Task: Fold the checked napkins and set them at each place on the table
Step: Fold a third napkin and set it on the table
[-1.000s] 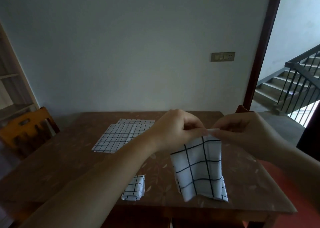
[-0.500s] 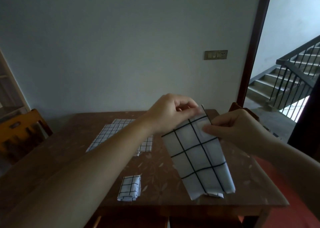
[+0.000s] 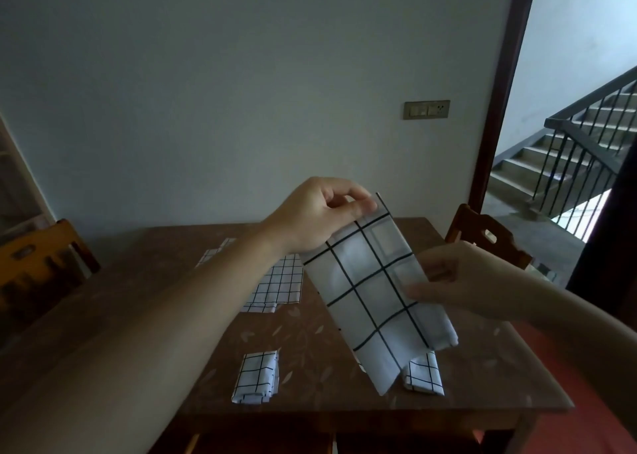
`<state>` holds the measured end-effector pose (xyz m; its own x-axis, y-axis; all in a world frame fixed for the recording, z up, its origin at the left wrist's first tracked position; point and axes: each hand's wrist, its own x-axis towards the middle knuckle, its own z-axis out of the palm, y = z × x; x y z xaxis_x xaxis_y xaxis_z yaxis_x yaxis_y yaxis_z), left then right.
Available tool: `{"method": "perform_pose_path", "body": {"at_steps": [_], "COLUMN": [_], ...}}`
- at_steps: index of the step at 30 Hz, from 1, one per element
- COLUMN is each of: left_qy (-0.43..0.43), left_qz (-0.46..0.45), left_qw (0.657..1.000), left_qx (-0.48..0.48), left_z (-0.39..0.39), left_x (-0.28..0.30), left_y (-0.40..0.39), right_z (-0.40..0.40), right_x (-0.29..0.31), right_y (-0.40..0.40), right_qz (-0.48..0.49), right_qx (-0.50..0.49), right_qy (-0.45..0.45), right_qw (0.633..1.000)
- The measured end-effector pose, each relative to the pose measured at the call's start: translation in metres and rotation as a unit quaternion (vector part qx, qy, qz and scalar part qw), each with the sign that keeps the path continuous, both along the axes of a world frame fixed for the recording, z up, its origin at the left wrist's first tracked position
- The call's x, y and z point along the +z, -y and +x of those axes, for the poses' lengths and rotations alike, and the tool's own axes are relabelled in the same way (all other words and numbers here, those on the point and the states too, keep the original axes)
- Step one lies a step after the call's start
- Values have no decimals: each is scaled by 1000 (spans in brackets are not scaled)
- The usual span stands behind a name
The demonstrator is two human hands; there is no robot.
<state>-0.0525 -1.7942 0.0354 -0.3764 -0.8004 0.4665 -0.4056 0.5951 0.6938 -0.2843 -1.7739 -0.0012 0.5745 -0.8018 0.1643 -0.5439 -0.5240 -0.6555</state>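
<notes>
- Head view: pale wall with a switch plate [image 3: 426, 109] stands behind a brown wooden table [image 3: 144, 281]; an open doorway on the right shows a staircase [image 3: 565, 150].
- Wooden chairs stand at the table's left edge [image 3: 38, 264] and at its far right corner [image 3: 486, 236].
- Left hand [image 3: 317, 219] pinches the top corner of a checked napkin [image 3: 375, 298], raised above the table and hanging tilted, its lower end near the front edge.
- Right hand [image 3: 462, 284] grips the napkin's right edge midway down, thumb in front.
- A small folded napkin [image 3: 256, 377] lies near the front edge; another [image 3: 424, 374] lies beside the hanging cloth.
- Unfolded checked napkins [image 3: 275, 288] lie stacked mid-table, partly hidden by the left forearm.
</notes>
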Motion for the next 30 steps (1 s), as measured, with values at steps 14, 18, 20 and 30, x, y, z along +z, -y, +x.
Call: {"method": "perform_pose_path", "body": {"at_steps": [14, 18, 20, 30], "left_qy": [-170, -147, -138, -232], "left_qz": [283, 265, 270, 312], "left_qw": [944, 953, 953, 921], "left_qx": [-19, 1, 7, -21], "left_z": [-10, -11, -8, -5], "left_x": [-72, -68, -66, -70], "left_y": [-15, -16, -16, -24], "right_z": [2, -2, -3, -17], "right_x": [-9, -12, -9, -18], "right_y": [6, 3, 0, 10], "right_qz": [40, 77, 107, 259], "right_qx": [-115, -115, -101, 18], "right_qy": [165, 157, 189, 315], "right_qw": [979, 978, 971, 913]}}
